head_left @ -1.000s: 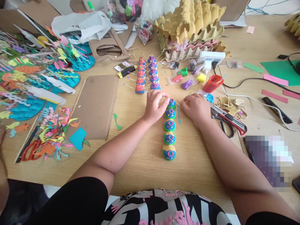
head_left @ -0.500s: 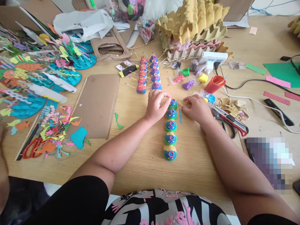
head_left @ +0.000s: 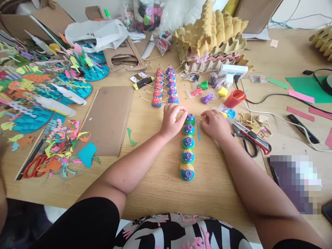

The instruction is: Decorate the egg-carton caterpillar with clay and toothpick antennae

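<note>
Blue and green clay covers the egg-carton strip [head_left: 187, 143], five humps in line on the desk [head_left: 155, 193] between the forearms. Left hand [head_left: 171, 119] at its far end, fingers curled; firm grip or light touch, cannot tell. Right hand [head_left: 215, 125] bent over thin wooden sticks [head_left: 199, 118], fingers lowered; whether pinching any, unclear. Blue modelling tool [head_left: 198, 131] just beside the strip.

Five blue-and-green humps [head_left: 187, 143] with red rings run straight along the counter [head_left: 155, 188] there, thin sticks [head_left: 200, 118] beside the farthest.
</note>
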Demonstrator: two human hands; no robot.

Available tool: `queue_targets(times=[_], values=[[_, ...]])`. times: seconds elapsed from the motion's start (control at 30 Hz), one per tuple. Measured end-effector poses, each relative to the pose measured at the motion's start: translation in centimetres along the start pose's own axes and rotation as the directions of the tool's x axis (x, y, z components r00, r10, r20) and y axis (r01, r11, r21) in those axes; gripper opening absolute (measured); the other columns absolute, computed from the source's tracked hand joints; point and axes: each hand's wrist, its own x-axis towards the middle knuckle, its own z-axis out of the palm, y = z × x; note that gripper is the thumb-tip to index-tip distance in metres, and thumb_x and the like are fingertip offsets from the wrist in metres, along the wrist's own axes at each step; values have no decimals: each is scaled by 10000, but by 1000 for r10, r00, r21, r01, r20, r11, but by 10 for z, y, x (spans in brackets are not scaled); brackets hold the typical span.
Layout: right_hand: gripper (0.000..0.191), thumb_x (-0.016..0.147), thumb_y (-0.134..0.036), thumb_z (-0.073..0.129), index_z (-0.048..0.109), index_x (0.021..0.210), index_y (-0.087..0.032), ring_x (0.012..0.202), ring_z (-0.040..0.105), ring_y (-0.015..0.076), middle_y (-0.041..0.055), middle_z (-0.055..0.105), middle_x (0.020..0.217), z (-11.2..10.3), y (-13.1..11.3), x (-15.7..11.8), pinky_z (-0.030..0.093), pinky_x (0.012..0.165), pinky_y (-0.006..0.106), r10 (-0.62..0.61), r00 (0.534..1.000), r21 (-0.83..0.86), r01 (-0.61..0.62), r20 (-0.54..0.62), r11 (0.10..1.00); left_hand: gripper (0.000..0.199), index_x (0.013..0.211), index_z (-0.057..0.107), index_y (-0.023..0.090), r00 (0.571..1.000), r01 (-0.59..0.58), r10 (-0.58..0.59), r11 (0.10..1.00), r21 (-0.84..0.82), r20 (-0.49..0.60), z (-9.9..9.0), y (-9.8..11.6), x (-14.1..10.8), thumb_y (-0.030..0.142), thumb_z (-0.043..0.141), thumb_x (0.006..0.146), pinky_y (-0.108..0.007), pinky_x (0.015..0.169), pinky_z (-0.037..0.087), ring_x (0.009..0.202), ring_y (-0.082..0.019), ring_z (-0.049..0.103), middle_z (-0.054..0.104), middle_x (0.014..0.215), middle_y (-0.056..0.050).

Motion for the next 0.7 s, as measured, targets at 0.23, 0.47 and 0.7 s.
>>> queue_targets(times=[0.23,0.47,0.7], values=[[340,918,-213,520,726,1187,-195,1188,638,343,169,697,1242,5,-4,-2,502,1071,487,-97,979,26,103,-177,994,190,909,624,247,999,-2,2,1000,-9,-34,3,-4,1,372,560,1037,-406,1054,445,1069,-216,632,726,1010,-39],[324,989,-369,524,758,1168,-235,1265,585,351,157,653,1364,9,-4,-1,467,1108,544,-89,959,37,103,-269,994,131,981,643,240,996,19,-23,999,-44,-88,6,-9,2,341,576,1030,-390,1049,460,1077,-205,648,735,1036,-39],[345,1014,-408,497,770,1144,-243,1322,564,339,153,631,1395,14,-1,-1,453,1149,547,-120,952,32,134,-281,990,377,844,635,232,995,7,-14,997,-80,-95,7,-10,1,455,450,1086,-395,977,462,993,-217,629,709,916,-51]])
